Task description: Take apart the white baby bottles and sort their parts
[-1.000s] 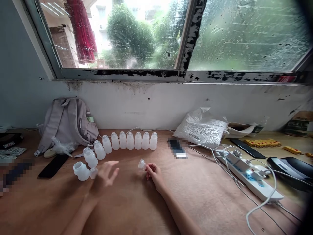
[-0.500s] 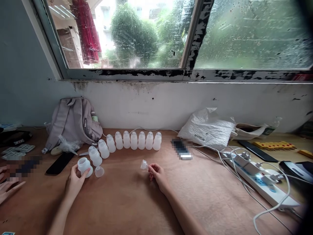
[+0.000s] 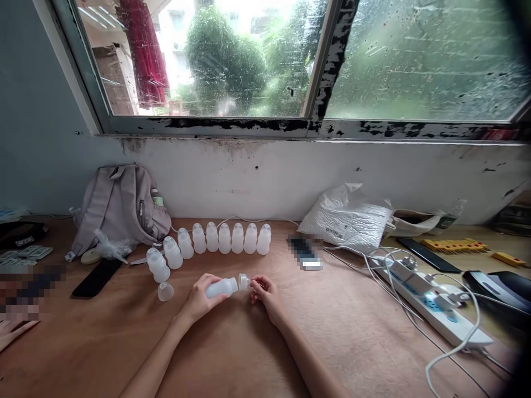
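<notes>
My left hand [image 3: 199, 298] grips a small translucent white plastic bottle [image 3: 221, 287], held on its side with the mouth pointing right. My right hand [image 3: 264, 292] pinches a small clear cap [image 3: 243, 281] that meets the bottle's mouth. A loose clear cap [image 3: 165, 291] lies on the wooden table [image 3: 232, 354] left of my left hand. Behind my hands, several capped white bottles [image 3: 226, 237] stand in a curved row.
A grey backpack [image 3: 118, 207] leans on the wall at back left, a black phone [image 3: 96, 277] before it. A white plastic bag [image 3: 346, 218], a power strip [image 3: 431, 307] with cables and yellow parts [image 3: 454, 245] lie right. Another person's hand [image 3: 10, 329] shows at the left edge.
My left hand reached left, picked the open bottle off the table and carried it right to the cap in my right hand. The loose cap stayed on the table.
</notes>
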Motion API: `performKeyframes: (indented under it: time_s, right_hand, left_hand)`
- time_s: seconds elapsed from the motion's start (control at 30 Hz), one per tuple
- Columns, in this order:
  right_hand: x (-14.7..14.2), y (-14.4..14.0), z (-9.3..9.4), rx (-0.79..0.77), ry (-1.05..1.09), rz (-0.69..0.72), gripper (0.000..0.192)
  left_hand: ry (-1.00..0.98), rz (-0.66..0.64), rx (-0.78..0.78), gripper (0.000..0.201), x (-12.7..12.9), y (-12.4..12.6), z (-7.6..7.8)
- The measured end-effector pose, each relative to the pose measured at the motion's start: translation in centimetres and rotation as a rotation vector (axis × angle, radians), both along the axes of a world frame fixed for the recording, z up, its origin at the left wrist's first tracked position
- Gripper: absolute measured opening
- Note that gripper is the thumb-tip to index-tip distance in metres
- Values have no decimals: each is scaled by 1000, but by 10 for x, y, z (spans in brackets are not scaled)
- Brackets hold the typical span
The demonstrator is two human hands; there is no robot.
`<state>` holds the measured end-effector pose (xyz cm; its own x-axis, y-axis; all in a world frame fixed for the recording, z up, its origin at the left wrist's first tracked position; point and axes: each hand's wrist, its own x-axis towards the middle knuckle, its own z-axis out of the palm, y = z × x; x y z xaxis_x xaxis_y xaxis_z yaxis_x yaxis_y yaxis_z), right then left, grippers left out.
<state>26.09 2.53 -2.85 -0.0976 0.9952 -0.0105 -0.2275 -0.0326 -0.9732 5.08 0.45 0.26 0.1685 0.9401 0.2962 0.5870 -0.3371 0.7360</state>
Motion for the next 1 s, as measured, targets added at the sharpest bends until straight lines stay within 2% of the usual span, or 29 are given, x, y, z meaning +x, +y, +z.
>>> performKeyframes:
  time_s: [0.13, 0.3, 0.8, 1.0]
  right_hand:
    - [3, 3, -1, 26, -4, -2, 30]
    - [3, 4, -2, 26, -12, 22, 28]
    - [2, -3, 9, 61, -196, 13, 35]
    - [0, -2, 7, 200, -396, -27, 49]
  left_hand:
    - [-39, -24, 23, 33, 11, 10, -14]
    - [-79, -58, 43, 33, 11, 5, -24]
    - [-53, -89, 26, 36, 7, 2, -22]
    - [-32, -180, 27, 37, 6, 1, -23]
